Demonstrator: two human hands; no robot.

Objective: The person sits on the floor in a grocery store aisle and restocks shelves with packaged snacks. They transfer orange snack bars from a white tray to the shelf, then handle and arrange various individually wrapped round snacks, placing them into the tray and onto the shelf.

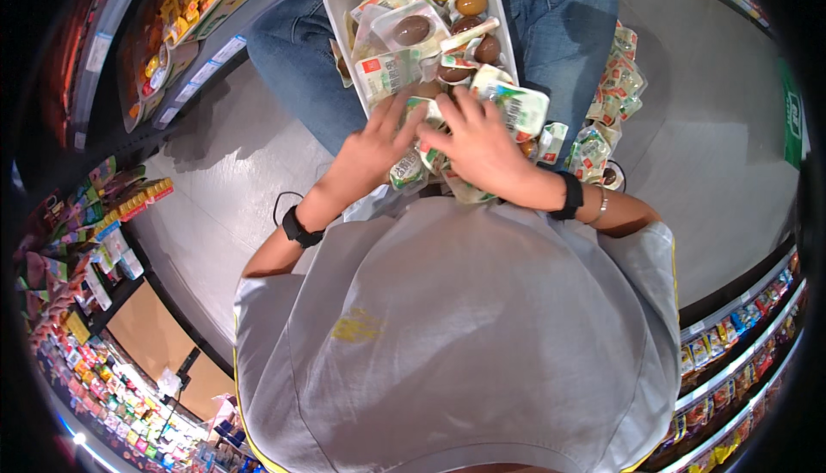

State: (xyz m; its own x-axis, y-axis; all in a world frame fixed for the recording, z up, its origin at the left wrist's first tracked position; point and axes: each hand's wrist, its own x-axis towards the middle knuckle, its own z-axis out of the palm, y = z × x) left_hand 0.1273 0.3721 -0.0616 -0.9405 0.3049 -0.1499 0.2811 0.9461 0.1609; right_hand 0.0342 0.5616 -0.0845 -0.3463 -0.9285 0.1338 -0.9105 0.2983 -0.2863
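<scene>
A white plastic bin [507,34] rests between my knees, filled with vacuum-packed brown eggs [412,30] in clear and printed packets. At the bin's near end, my left hand [377,144] lies over the packets with its fingers spread. My right hand [477,144] is beside it, fingers bent over the same packets; the two hands' fingertips nearly meet. Whether either hand grips a packet is hidden. A white packet with green print [519,110] lies just beyond my right hand, over the bin's corner. More packets [408,170] are heaped under my wrists, close to my shirt.
Similar packets [616,86] lie in a pile on the floor to the right of my knee. Store shelves with snack packs [187,2] stand at the upper left. Other stocked shelves [729,344] curve along the lower right, and hanging goods [97,215] are at the left.
</scene>
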